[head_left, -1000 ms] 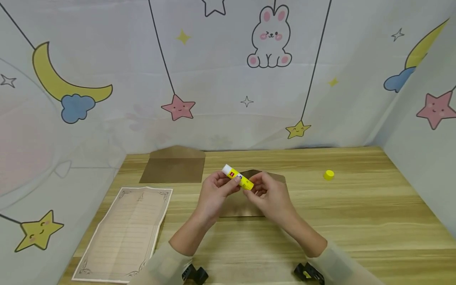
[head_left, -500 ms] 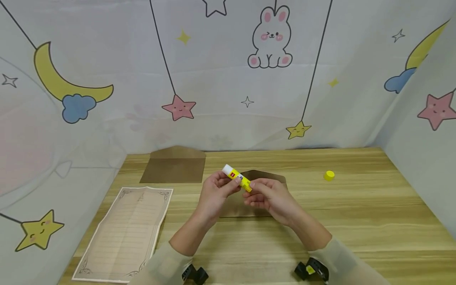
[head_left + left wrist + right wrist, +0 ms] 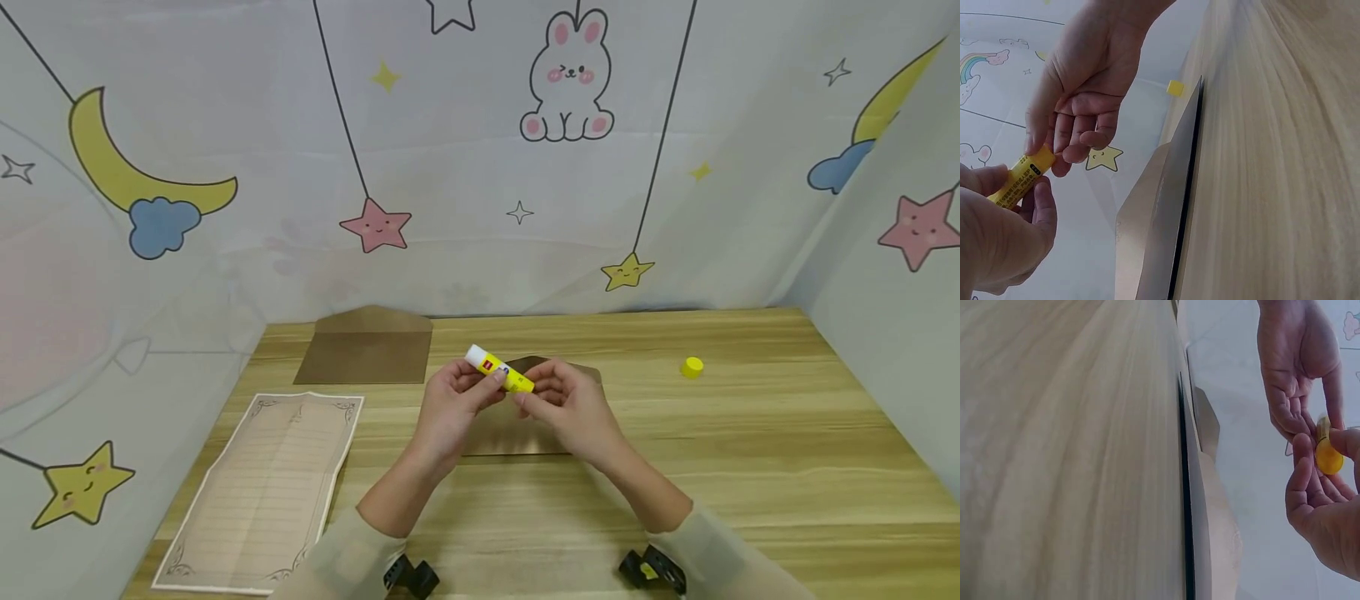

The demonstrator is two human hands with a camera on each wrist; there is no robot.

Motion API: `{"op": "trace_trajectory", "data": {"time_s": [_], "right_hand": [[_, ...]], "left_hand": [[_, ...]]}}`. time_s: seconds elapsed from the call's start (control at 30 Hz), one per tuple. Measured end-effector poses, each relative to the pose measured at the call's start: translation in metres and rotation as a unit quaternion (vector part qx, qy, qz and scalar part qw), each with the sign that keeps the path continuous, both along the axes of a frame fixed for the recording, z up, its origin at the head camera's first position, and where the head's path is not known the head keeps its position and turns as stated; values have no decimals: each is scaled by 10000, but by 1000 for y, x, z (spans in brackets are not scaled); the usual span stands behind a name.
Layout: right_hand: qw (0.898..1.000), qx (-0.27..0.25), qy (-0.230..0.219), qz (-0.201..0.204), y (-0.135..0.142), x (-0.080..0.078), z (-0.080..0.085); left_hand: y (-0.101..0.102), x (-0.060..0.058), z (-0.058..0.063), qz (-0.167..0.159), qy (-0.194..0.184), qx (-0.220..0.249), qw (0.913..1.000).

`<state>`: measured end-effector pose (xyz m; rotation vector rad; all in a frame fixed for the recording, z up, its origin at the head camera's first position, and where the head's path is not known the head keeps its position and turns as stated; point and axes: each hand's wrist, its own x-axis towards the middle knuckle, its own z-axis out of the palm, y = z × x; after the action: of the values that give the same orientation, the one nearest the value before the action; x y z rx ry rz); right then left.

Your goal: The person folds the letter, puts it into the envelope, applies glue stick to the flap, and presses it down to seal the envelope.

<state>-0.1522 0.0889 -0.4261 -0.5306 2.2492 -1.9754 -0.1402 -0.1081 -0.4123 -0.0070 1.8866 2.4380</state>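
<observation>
Presently, head view: left hand (image 3: 459,408) holds the glue stick (image 3: 489,364) between thumb and fingers, above the brown envelope (image 3: 517,433); white end toward 10 o'clock, yellow end toward 4. Right hand (image 3: 581,412) is at the yellow end. Relative to the stick, yellow cap (image 3: 692,367) on tabletop (image 3: 750,450) at 3 o'clock, second envelope (image 3: 366,358) at 9, lined sheet (image 3: 262,492) at 8. Left wrist view: stick at 8 o'clock, right thumb and forefinger pinching its end. Right wrist view: stick at 3 o'clock, both hands' fingers narrowed around it.
</observation>
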Motion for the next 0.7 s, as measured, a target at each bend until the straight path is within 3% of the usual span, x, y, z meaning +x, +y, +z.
{"op": "trace_trajectory", "data": {"time_s": [0.4, 0.6, 0.7], "right_hand": [[9969, -460, -577, 257, 3, -2, 1], [9946, -804, -663, -37, 7, -5, 7], [9938, -882, -629, -231, 11, -6, 11]], "left_hand": [[3, 1, -1, -95, 9, -148, 9998], [2, 2, 3, -298, 164, -507, 9981], [2, 2, 4, -244, 183, -729, 9969]]}}
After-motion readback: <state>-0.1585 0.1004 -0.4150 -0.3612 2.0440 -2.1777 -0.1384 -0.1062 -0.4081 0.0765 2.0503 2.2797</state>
